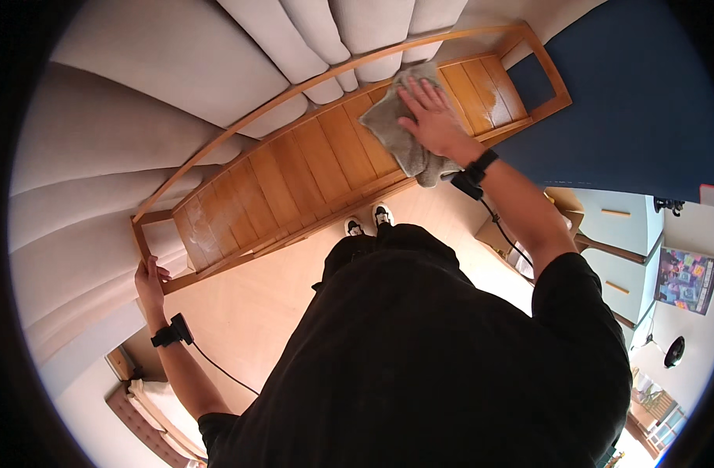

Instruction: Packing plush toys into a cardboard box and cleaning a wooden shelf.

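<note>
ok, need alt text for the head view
A person's right hand lies spread on a grey-brown cloth over a long slatted wooden shelf, while the left hand holds its left end. Whitish patches mark the wood near both ends; beige padded panels stand behind.

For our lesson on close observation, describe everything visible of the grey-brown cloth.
The grey-brown cloth looks soft and towel-like. It lies spread but creased over the wooden slats, toward their right end, with its near edge bunched over the front rail. The right hand lies palm down on it, hiding part.
</note>
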The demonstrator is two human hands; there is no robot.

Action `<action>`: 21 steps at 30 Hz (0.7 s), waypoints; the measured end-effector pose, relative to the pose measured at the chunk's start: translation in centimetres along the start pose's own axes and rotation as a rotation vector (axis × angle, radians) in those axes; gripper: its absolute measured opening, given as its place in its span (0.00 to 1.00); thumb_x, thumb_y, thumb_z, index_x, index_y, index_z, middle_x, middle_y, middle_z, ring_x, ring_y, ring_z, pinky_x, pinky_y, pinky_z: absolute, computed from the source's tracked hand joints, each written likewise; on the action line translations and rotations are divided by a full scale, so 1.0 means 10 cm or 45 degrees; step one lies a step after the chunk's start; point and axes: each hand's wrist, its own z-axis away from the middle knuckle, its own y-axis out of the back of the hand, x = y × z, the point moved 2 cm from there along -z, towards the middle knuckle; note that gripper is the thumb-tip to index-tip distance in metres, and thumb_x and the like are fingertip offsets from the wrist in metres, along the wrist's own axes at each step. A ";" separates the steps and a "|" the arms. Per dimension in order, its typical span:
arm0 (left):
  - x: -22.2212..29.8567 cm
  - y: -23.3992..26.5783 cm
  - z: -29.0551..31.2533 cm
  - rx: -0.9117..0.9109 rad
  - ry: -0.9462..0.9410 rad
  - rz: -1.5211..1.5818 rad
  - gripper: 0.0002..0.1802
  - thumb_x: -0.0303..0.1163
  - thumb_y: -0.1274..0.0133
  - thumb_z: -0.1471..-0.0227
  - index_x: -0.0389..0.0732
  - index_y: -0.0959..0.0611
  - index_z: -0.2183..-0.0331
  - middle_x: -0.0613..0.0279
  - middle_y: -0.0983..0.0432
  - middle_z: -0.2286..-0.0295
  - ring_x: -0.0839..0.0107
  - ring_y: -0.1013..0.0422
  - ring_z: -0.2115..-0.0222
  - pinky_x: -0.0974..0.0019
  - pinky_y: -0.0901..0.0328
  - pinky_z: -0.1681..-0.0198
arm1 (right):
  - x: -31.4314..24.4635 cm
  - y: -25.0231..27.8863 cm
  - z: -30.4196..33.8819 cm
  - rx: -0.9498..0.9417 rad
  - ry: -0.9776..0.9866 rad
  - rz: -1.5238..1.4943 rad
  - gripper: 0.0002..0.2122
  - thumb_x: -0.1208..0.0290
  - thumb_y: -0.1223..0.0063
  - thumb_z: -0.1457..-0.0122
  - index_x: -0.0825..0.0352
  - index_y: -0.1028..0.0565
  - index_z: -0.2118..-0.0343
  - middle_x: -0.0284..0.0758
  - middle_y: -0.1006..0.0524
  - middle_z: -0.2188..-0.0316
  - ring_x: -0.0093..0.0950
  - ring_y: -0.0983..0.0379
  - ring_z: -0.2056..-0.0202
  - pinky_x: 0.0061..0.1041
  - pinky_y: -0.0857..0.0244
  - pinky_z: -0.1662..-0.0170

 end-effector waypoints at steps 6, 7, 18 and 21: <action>0.13 0.00 0.08 0.022 0.049 -0.080 0.16 0.39 0.53 0.29 0.36 0.21 0.61 0.60 0.24 0.82 0.74 0.28 0.83 0.71 0.32 0.78 | 1.61 -0.04 0.36 0.044 -0.655 0.163 0.31 0.49 0.63 0.28 0.60 0.44 0.27 0.43 0.47 0.26 0.47 0.55 0.26 0.48 0.57 0.27; 0.11 -0.02 0.01 0.011 0.041 -0.068 0.16 0.39 0.53 0.29 0.36 0.21 0.61 0.60 0.24 0.82 0.74 0.28 0.83 0.71 0.32 0.78 | 1.68 -0.05 0.34 0.047 -0.664 0.178 0.31 0.49 0.63 0.28 0.60 0.44 0.27 0.43 0.47 0.26 0.47 0.55 0.26 0.48 0.57 0.27; 0.16 -0.04 0.04 0.093 0.026 -0.271 0.18 0.42 0.55 0.28 0.36 0.21 0.62 0.62 0.25 0.82 0.75 0.28 0.83 0.70 0.34 0.80 | 0.02 0.08 0.09 0.039 0.318 -0.174 0.30 0.51 0.57 0.29 0.60 0.40 0.29 0.42 0.44 0.27 0.45 0.52 0.27 0.44 0.59 0.25; 0.21 -0.04 0.03 0.168 -0.078 -0.563 0.22 0.47 0.55 0.29 0.35 0.21 0.62 0.59 0.23 0.82 0.69 0.27 0.83 0.66 0.33 0.79 | 0.92 0.06 0.14 0.153 0.024 -0.003 0.30 0.50 0.57 0.30 0.57 0.39 0.29 0.39 0.42 0.28 0.43 0.50 0.27 0.44 0.57 0.26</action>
